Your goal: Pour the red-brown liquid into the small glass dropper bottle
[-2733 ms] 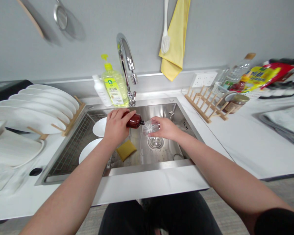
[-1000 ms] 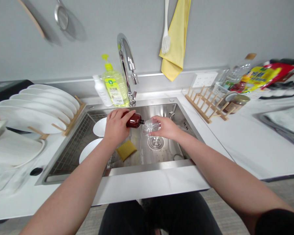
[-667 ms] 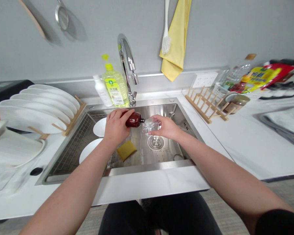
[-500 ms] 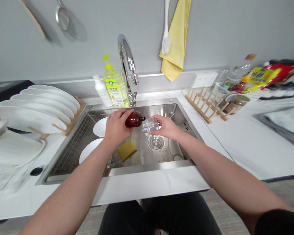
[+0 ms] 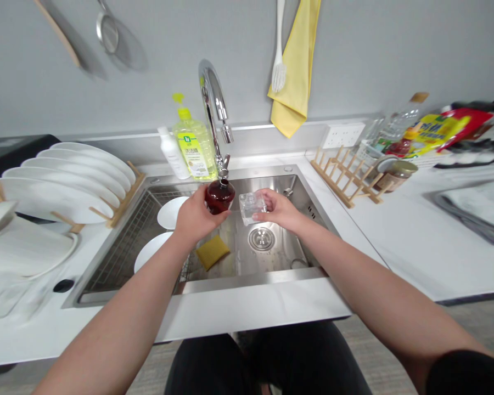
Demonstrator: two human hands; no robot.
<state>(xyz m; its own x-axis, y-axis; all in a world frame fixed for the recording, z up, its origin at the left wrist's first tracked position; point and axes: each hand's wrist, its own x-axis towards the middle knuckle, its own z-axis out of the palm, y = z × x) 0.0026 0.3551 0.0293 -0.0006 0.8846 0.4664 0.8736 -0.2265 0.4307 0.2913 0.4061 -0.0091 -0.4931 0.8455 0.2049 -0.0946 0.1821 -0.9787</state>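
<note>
My left hand (image 5: pixel 197 215) is closed around a dark red, round-bodied bottle (image 5: pixel 219 197), which stands roughly upright over the sink with its narrow neck up. Just to its right, my right hand (image 5: pixel 278 207) grips a clear, square-sided container (image 5: pixel 251 208) by its right side. A small gap separates the two. Below them lie a yellow sponge (image 5: pixel 213 252) and the round drain (image 5: pixel 262 239) of the steel sink (image 5: pixel 247 286). Two white plates, one farther back (image 5: pixel 170 213) and one nearer (image 5: pixel 151 250), rest on the wire rack, partly hidden by my left arm.
The faucet (image 5: pixel 213 104) rises behind the sink, beside a dish soap bottle (image 5: pixel 194 148) and a white bottle (image 5: pixel 173 153). White plates stand in a wooden rack (image 5: pixel 125 198) at left. At right are another wooden rack (image 5: pixel 333 184) and a jar (image 5: pixel 397 174).
The bottle has turned from lying sideways, mouth toward the clear container, to upright. The container is now more level and clearly visible in my right hand.
</note>
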